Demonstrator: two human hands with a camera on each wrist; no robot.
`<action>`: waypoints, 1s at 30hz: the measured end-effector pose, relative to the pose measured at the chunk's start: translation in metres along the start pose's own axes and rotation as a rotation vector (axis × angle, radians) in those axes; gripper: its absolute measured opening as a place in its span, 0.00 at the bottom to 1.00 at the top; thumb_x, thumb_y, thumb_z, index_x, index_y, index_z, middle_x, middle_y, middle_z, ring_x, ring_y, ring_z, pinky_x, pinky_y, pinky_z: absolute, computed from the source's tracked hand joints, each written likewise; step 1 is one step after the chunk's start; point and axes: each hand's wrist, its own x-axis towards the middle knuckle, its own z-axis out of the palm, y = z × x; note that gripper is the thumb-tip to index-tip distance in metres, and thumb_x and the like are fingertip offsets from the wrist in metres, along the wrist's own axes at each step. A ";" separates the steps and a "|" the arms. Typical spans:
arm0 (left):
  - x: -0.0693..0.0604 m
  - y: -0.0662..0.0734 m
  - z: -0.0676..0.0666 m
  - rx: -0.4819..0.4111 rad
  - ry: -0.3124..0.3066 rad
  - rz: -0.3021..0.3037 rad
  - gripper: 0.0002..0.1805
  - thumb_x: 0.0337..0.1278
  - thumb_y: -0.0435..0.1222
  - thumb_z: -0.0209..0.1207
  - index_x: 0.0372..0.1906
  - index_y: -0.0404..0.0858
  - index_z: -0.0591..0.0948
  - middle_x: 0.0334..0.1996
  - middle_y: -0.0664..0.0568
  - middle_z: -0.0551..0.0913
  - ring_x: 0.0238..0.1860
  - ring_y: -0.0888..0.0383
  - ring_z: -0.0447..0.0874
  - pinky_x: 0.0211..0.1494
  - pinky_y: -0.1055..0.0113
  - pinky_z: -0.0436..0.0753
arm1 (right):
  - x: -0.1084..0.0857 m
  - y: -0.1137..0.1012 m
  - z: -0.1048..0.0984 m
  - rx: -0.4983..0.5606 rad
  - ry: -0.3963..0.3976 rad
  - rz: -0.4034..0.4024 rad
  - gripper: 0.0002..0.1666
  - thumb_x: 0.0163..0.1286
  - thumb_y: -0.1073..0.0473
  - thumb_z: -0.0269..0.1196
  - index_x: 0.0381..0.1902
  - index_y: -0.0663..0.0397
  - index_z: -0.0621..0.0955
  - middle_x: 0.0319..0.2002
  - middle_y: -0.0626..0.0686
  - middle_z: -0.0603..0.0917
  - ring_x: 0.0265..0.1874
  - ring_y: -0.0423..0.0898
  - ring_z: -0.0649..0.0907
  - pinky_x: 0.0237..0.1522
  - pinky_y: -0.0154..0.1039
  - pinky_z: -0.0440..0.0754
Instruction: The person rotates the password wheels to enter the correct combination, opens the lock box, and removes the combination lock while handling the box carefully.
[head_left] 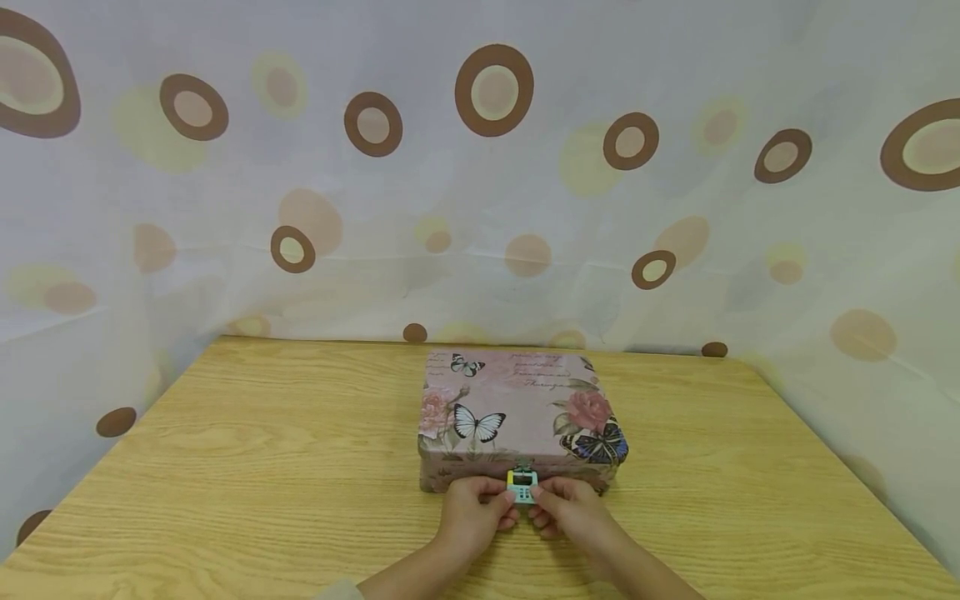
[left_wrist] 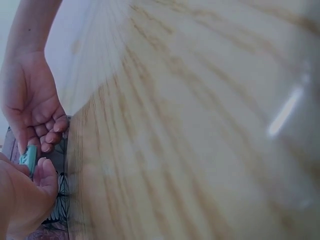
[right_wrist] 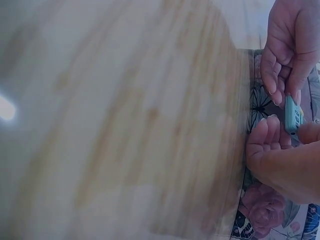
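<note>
- Both hands are at work on a small turquoise padlock (head_left: 522, 495), which sits right at the front of a flowered box (head_left: 517, 400), at 6 o'clock from the middle of its lid.
- The left hand (head_left: 477, 512) is at 8 o'clock from the padlock and pinches its near side between thumb and fingers.
- The right hand (head_left: 572, 510) is at 4 o'clock from the padlock, also pinching it, with the thumb on the front face and the remaining fingers curled below.
- The padlock has a yellow part at its 10 o'clock corner and dark marks on its face; whether its loop passes through the metal clasp (head_left: 522, 464) just beyond, at 12 o'clock, I cannot tell.
- The box lies flat on the wood-grain desk (head_left: 262, 450), its lid down.
- On the pink lid, a white butterfly (head_left: 478, 423) is printed at 8 o'clock, a red rose (head_left: 588, 409) at 3 o'clock, a blue-black butterfly (head_left: 602, 444) at 4 o'clock, and handwriting (head_left: 538, 373) at 1 o'clock.
- Past the desk, at 12 o'clock, hangs a pale sheet (head_left: 435, 192) patterned with brown rings and soft spots.
- A light sleeve (head_left: 341, 591) shows at the left wrist, towards 7 o'clock.
</note>
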 end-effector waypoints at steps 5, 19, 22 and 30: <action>0.000 -0.002 0.000 -0.011 0.002 0.004 0.07 0.55 0.22 0.55 0.36 0.17 0.77 0.23 0.38 0.83 0.23 0.62 0.81 0.30 0.67 0.88 | 0.000 0.000 -0.001 0.047 -0.006 0.026 0.16 0.73 0.61 0.47 0.42 0.73 0.73 0.26 0.49 0.78 0.24 0.39 0.76 0.28 0.31 0.80; 0.000 -0.001 -0.001 -0.009 0.001 -0.008 0.08 0.55 0.22 0.55 0.37 0.17 0.77 0.23 0.40 0.82 0.24 0.63 0.81 0.29 0.70 0.87 | -0.003 -0.001 -0.002 0.022 -0.027 -0.027 0.17 0.70 0.61 0.52 0.46 0.75 0.72 0.31 0.51 0.80 0.30 0.40 0.77 0.32 0.32 0.81; 0.000 -0.001 -0.001 -0.008 0.003 -0.011 0.08 0.55 0.22 0.55 0.37 0.17 0.77 0.23 0.40 0.82 0.24 0.62 0.81 0.29 0.70 0.87 | -0.003 0.000 -0.003 0.017 -0.031 -0.029 0.16 0.69 0.62 0.53 0.45 0.74 0.72 0.31 0.51 0.80 0.30 0.40 0.78 0.33 0.33 0.82; 0.002 -0.002 0.000 -0.004 0.001 -0.007 0.08 0.56 0.22 0.55 0.38 0.17 0.77 0.24 0.37 0.83 0.24 0.62 0.81 0.30 0.68 0.87 | -0.001 0.002 -0.002 0.002 -0.025 -0.037 0.13 0.69 0.63 0.53 0.43 0.73 0.72 0.31 0.51 0.79 0.30 0.40 0.77 0.32 0.34 0.82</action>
